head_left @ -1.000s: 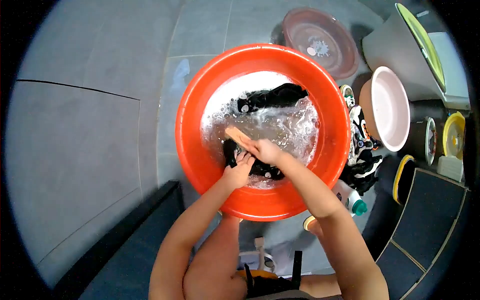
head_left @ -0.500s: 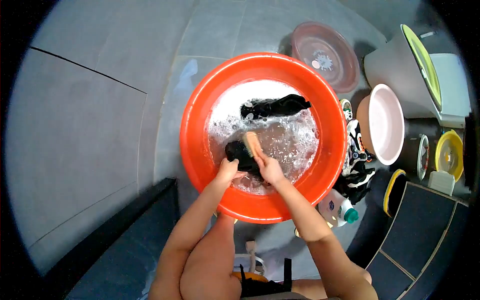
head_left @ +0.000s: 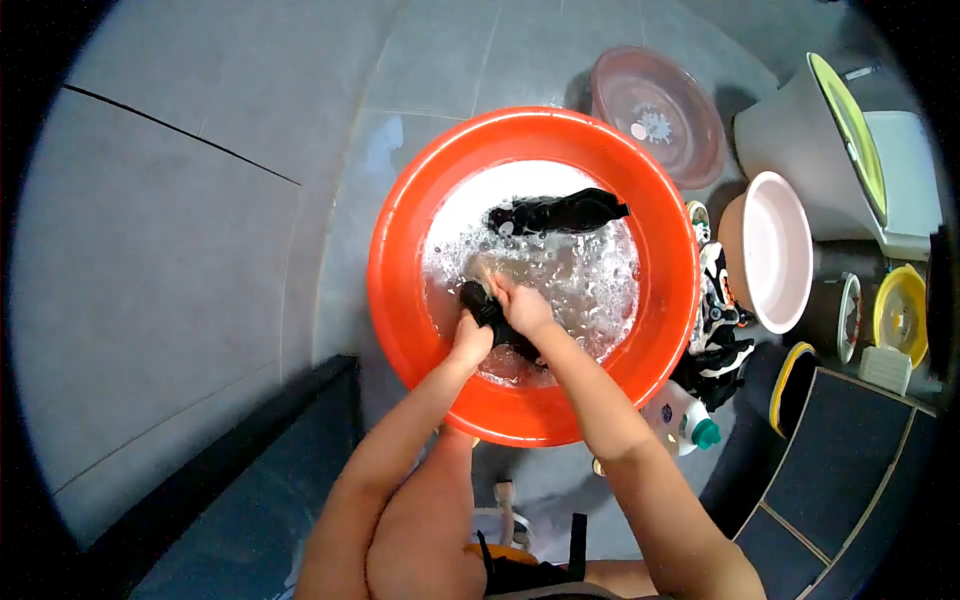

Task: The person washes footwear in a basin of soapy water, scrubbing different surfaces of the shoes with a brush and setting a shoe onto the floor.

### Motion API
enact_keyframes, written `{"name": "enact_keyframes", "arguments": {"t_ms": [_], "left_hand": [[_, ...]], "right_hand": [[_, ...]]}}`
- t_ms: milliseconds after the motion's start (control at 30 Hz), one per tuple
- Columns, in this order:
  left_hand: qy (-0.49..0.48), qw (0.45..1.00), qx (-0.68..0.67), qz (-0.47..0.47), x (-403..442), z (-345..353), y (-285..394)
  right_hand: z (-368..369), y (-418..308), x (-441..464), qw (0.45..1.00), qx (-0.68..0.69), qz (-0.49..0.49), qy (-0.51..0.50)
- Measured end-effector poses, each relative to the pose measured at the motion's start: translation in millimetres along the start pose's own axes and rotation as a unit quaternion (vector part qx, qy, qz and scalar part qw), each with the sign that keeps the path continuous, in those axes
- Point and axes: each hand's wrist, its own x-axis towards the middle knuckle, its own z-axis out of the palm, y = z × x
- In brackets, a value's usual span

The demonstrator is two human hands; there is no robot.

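Note:
A large orange tub (head_left: 400, 190) holds sudsy water (head_left: 590, 290). Low in the tub, my left hand (head_left: 470, 338) is closed around a dark black shoe (head_left: 483, 305), partly under water. My right hand (head_left: 525, 308) grips a light wooden scrub brush (head_left: 486, 274), whose head is at the water just beyond the shoe's tip. The bristles are blurred and mostly hidden. Another black shoe (head_left: 565, 212) floats on its side in the foam near the far part of the tub, apart from both hands.
Right of the tub lie several shoes (head_left: 715, 300) and a white bottle with a green cap (head_left: 690, 420). A pink basin (head_left: 780, 250), a translucent reddish basin (head_left: 690, 100) and a grey bin (head_left: 790, 130) stand farther out. A dark tiled ledge (head_left: 850, 440) borders the lower right.
The brush has moved off the shoe's upper side, toward its far tip and lower into the water. The held shoe has turned and looks narrower. The floating shoe stays put.

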Motion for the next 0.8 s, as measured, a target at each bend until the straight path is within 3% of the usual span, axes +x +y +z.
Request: {"name": "enact_keyframes", "arguments": {"t_ms": [100, 167, 267, 400, 433, 500, 533, 600, 667, 700, 767, 800], "left_hand": [[-0.031, 0.986, -0.129, -0.102, -4.6, -8.4, 23.9], [0.007, 0.998, -0.050, -0.025, 1.8, -5.9, 17.2], [0.018, 0.985, 0.138, 0.104, -8.6, -9.1, 59.2], [-0.089, 0.897, 0.386, 0.197, -29.4, -10.1, 153.2], [-0.090, 0.855, 0.439, 0.261, -32.8, -1.9, 160.3], [-0.119, 0.790, 0.539, 0.266, -42.4, 16.6, 170.4], [-0.093, 0.745, 0.578, 0.320, -43.0, 26.5, 161.1], [-0.073, 0.725, 0.570, 0.379, -43.4, 38.7, 132.5], [-0.062, 0.711, 0.537, 0.449, -36.6, 41.5, 90.1], [-0.069, 0.714, 0.519, 0.464, -37.5, 40.1, 79.9], [-0.117, 0.744, 0.481, 0.448, -41.6, 39.1, 60.2], [-0.103, 0.749, 0.465, 0.460, -46.2, 36.6, 58.7]], "right_hand": [[-2.3, 18.3, -38.3, 0.999, 0.030, -0.023, -0.004], [-24.7, 27.3, -72.6, 0.998, 0.049, -0.030, -0.016], [-2.5, 85.0, -85.3, 0.969, 0.162, -0.156, 0.102], [-44.5, 53.6, -126.5, 0.898, 0.434, 0.072, 0.034], [-48.3, 50.1, -134.7, 0.872, 0.473, 0.118, 0.036], [-42.9, 54.3, -147.6, 0.836, 0.517, 0.163, 0.084], [-33.2, 63.2, -151.6, 0.832, 0.518, 0.153, 0.129], [-17.8, 76.7, -161.6, 0.843, 0.481, 0.106, 0.217], [-15.7, 76.8, -169.1, 0.875, 0.389, 0.050, 0.284], [-14.8, 77.5, -162.5, 0.909, 0.273, -0.012, 0.314], [-11.4, 72.1, -160.4, 0.929, 0.234, -0.039, 0.284], [-18.3, 61.3, -156.6, 0.949, 0.220, -0.004, 0.227]]}}
